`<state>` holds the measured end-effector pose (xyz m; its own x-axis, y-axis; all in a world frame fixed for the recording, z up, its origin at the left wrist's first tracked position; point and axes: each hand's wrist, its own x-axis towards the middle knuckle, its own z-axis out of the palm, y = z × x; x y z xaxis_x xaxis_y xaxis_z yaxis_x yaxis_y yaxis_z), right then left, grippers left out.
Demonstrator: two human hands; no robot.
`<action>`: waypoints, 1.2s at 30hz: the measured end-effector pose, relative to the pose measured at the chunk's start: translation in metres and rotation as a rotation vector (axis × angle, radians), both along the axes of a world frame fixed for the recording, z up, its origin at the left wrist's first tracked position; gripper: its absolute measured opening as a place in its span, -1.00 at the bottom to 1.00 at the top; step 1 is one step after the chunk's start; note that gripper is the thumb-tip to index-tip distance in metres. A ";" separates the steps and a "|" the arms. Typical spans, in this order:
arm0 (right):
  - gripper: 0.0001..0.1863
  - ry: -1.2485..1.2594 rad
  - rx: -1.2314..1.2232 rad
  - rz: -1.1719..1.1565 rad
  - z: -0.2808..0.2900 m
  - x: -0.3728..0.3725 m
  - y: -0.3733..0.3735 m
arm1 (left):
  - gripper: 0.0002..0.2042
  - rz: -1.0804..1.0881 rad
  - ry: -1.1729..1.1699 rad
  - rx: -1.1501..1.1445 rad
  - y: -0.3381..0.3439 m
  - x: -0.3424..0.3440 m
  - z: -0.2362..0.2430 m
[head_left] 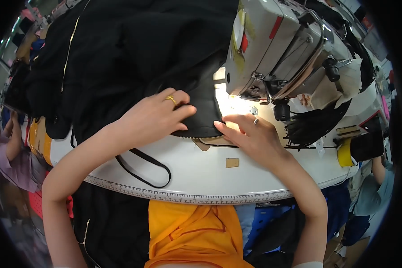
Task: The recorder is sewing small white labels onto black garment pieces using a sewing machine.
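Note:
A black garment [134, 49] covers the left and back of the white sewing table. Near its corner, a zipper [196, 137] with brass-coloured teeth runs along the front edge. My left hand [158, 115], a gold ring on one finger, rests on the cloth with bent fingers gripping it. At the garment's right corner, the thumb and fingers of my right hand [253, 134] pinch the edge beside the zipper's end. The lit needle plate [253, 110] of the sewing machine [272, 49] lies just beyond my right fingers. The cloth hides some of my left fingertips.
A black cord loop [165, 172] lies on the table near a small tan rectangle [232, 162]. A measuring tape [187, 198] follows the front edge. Black strips [315, 127] hang in a bunch at right, near a yellow-and-black object [345, 153]. Other people sit at both sides.

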<state>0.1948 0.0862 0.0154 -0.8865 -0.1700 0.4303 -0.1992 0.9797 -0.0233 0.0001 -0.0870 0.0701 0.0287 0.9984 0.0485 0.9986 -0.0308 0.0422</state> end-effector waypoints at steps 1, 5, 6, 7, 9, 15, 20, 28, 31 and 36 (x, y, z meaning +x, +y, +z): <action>-0.66 -0.037 0.022 -0.013 -0.001 0.002 0.001 | -0.62 0.035 -0.017 -0.124 -0.004 0.000 0.000; -0.69 0.020 -0.026 0.018 -0.006 0.001 0.003 | -0.49 -0.094 -0.223 -0.148 -0.031 0.036 -0.014; -0.69 0.012 -0.043 0.015 -0.006 0.000 0.003 | -0.50 -0.098 -0.157 -0.153 -0.033 0.040 -0.017; -0.69 0.005 -0.061 0.012 -0.005 -0.001 0.004 | -0.51 -0.161 -0.084 -0.027 -0.034 0.044 -0.018; -0.71 -0.004 -0.073 -0.035 -0.001 0.005 0.007 | -0.57 -0.229 0.033 0.032 -0.030 0.044 -0.019; -0.71 -0.044 0.167 -0.464 0.002 0.078 0.024 | -0.60 -0.339 0.007 0.135 -0.014 0.034 -0.026; -0.85 0.111 -0.249 -0.632 -0.017 0.107 0.043 | -0.56 -0.214 -0.150 0.119 -0.009 0.032 -0.037; -0.73 -0.048 -0.102 -0.475 -0.006 0.083 0.021 | -0.58 -0.253 -0.120 0.132 -0.002 0.033 -0.033; -0.70 -0.054 -0.329 -0.483 -0.006 0.076 0.014 | -0.57 -0.230 -0.195 0.085 0.000 0.033 -0.030; -0.76 -0.180 -0.598 -0.299 -0.008 0.082 0.010 | -0.54 -0.237 -0.141 0.062 0.003 0.037 -0.023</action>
